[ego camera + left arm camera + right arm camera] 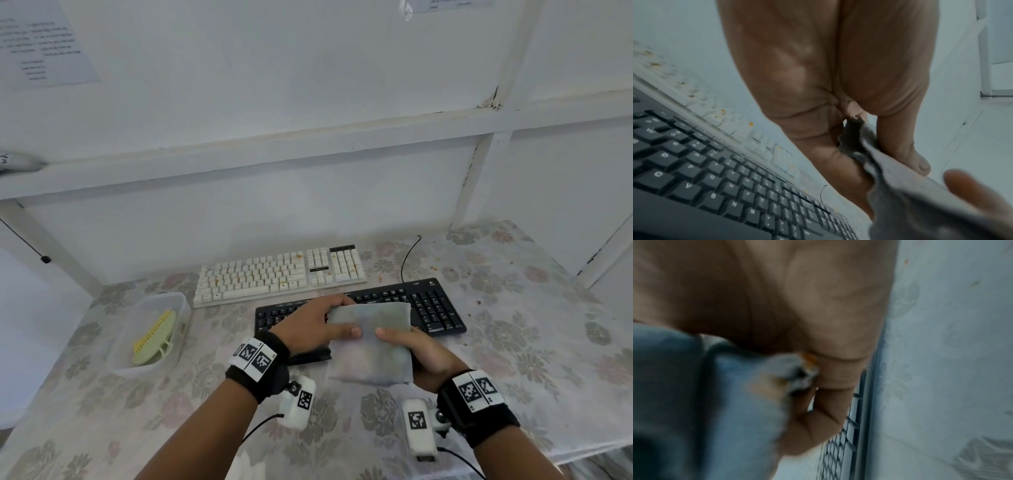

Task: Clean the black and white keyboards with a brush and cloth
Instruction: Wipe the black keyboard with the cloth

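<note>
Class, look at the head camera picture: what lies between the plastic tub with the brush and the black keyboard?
Only bare flowered tablecloth lies between the tub and the black keyboard. The head view shows it.

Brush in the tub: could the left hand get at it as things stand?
Probably not right away: the left hand grips the cloth together with the right hand. The brush lies uncovered in the open tub on that side.
</note>
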